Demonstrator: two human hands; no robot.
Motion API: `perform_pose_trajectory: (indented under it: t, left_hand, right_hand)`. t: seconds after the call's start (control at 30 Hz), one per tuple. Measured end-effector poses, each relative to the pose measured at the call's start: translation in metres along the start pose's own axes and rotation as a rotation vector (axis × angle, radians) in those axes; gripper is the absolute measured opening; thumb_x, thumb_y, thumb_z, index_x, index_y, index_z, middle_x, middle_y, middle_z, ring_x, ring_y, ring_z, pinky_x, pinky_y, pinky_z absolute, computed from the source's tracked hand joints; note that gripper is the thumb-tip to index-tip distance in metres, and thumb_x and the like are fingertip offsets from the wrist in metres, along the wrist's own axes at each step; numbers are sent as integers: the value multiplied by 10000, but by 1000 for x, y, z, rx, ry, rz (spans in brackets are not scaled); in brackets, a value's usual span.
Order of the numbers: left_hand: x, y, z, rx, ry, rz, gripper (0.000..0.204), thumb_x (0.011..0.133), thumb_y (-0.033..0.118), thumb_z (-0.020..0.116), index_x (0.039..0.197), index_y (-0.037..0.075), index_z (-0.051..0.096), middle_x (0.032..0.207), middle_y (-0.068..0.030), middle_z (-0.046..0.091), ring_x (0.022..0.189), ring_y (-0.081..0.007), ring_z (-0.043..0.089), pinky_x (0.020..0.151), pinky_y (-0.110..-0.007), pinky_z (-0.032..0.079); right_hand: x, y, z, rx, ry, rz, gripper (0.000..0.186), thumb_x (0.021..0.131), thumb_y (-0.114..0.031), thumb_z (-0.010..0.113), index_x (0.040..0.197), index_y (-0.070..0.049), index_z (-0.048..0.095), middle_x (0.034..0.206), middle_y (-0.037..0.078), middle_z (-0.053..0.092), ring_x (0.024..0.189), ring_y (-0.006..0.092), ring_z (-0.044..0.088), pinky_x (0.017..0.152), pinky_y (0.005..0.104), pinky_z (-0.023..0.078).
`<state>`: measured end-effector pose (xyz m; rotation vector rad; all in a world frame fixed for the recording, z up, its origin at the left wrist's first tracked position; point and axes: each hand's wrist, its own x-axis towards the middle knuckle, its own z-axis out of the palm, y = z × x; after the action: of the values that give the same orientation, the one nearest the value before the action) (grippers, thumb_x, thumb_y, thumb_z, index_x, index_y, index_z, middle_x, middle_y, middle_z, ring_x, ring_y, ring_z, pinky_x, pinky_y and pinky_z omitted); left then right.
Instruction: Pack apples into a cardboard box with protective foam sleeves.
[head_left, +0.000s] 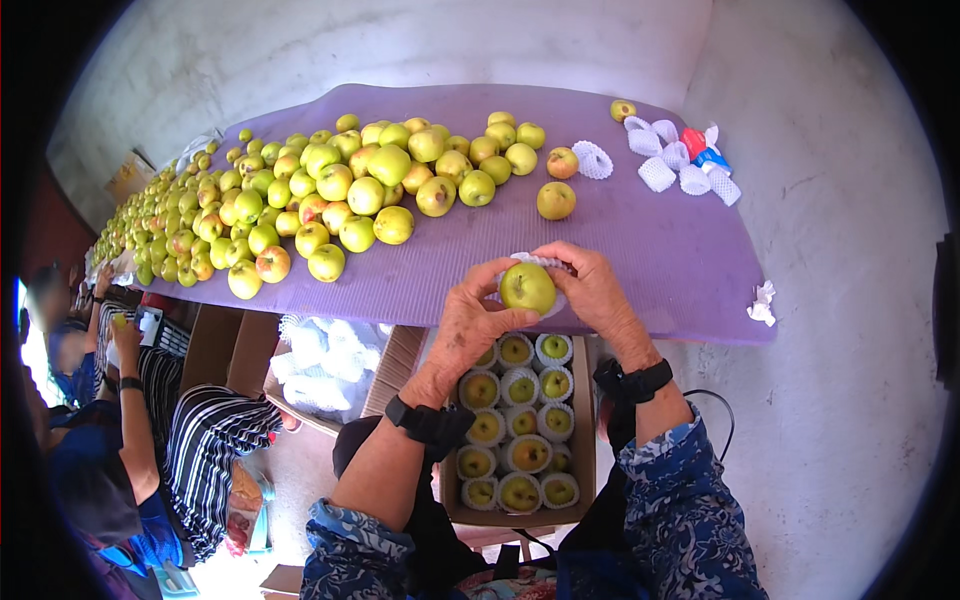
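Because the apple blocks it, net: mostly hidden;
Left hand: clamped on apple;
Right hand: clamped on net, partly obscured.

Purple table, heaped yellow-green apples, white foam nets, crumpled white scrap.

Both forearms extend forward, and the left hand and the right hand stand close together, with their fingers bent.
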<state>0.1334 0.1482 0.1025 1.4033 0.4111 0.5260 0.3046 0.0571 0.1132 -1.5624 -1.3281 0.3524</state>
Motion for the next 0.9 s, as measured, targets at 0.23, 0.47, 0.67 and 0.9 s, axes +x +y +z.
perform_pose_trajectory:
  t: [0.23,0.47,0.67,0.9]
  left_hand:
    - [1,-6,0,234,-25,250,650,704,-4,811,1289,76,540,1239,-62,574,1152,-193,553,980,-352,481]
    - [-1,-2,-5,62,-110,76,637,708,-4,809,1282,72,544,1202,-52,594,1096,-186,578,940,-337,496]
    - [-2,-4,-4,61,-40,51,630,709,-24,798,1280,60,546,1132,-87,641,1011,-194,626,876,-322,533]
    - [7,-16,-3,153,188,124,600,659,49,844,1211,63,610,1135,-76,620,1015,-186,605,830,-325,536]
  right_hand:
    - [-5,0,-3,-58,22,58,169,879,-86,605,1018,-2,652,880,176,679,808,269,671,738,334,505]
    - [-2,8,-7,185,-98,52,171,891,-87,609,1032,-9,667,853,48,675,782,113,601,727,271,495]
    - [-4,2,-12,117,-135,91,213,876,-53,605,1078,-12,657,925,43,679,845,110,604,780,269,494]
    - [-7,6,6,-205,73,-50,263,797,-63,632,1057,-23,633,856,147,662,798,283,644,758,352,507]
